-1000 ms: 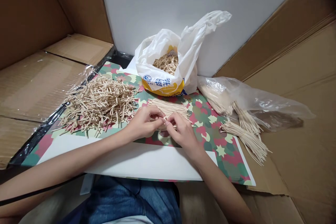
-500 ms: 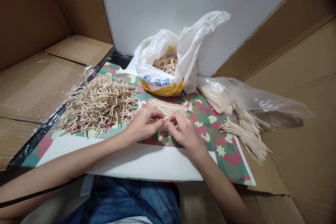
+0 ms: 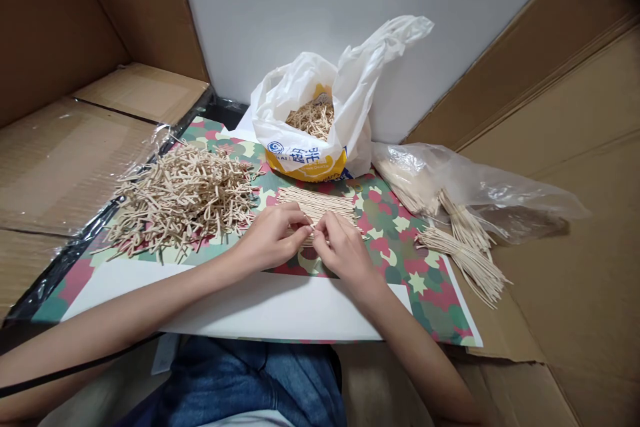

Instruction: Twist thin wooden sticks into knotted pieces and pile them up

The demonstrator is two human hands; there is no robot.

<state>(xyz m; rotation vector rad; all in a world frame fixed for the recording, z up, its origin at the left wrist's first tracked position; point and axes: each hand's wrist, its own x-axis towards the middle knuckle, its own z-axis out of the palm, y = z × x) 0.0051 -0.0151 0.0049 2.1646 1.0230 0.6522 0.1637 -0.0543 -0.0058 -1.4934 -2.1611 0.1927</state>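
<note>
My left hand (image 3: 274, 235) and my right hand (image 3: 346, 244) meet at the middle of the board, thumbs and fingertips pinched close together on a thin beige strand. The strand itself is mostly hidden by the fingers. Just beyond and beneath them, straight beige strands (image 3: 315, 198) lie side by side in a row. To the left of my left hand is a big tangled pile of knotted beige strands (image 3: 187, 197). Bundles of long straight strands (image 3: 470, 259) lie to the right of my right hand.
Behind the hands stands a white plastic bag (image 3: 353, 117) with short strand pieces (image 3: 314, 121) inside. A clear plastic bag (image 3: 493, 190) covers more strands at right. The camouflage-patterned board (image 3: 425, 307) carries a white sheet (image 3: 280, 310) along its front. Cardboard (image 3: 75, 160) borders the left.
The view has shifted slightly, so everything sits a little further left. Both hands stay pinched together in the same place, with only small finger movement.
</note>
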